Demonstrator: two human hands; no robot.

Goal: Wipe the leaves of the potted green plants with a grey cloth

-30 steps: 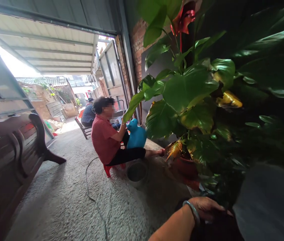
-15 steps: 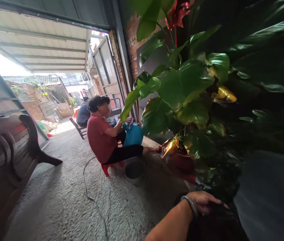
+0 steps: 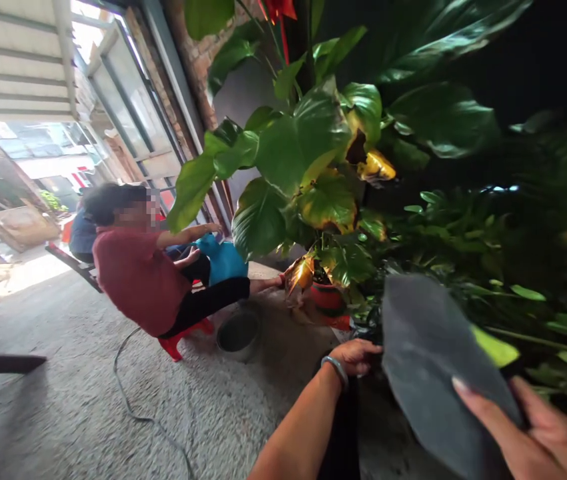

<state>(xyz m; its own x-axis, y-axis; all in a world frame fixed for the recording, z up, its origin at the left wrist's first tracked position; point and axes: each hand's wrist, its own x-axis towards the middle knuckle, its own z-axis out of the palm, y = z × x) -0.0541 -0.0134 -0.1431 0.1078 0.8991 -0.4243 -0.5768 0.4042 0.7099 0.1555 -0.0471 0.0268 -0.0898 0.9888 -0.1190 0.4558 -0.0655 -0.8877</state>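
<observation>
A flat dark grey piece (image 3: 438, 367) with a smooth surface and angled edges is held up in front of me; its exact kind I cannot make out. My right hand (image 3: 533, 420) grips its lower right edge, thumb on the near face and fingers behind. My left hand (image 3: 356, 357), with a bracelet at the wrist, has its fingers pinched together at the piece's left edge. Those fingertips are partly dark and blurred. Just behind the piece, a bright green leaf (image 3: 496, 347) shows past its right edge.
A large leafy plant (image 3: 298, 147) in a red pot (image 3: 327, 298) stands ahead. A person in a red shirt (image 3: 138, 273) sits on a red stool (image 3: 183, 337) with a blue bag (image 3: 223, 263). A grey bucket (image 3: 238, 333) and a hose (image 3: 136, 417) are on the floor.
My view has turned right, so the seated person shifts left. The grey piece and my right hand come clearly into view. The person's arm has stretched forward over the blue bag.
</observation>
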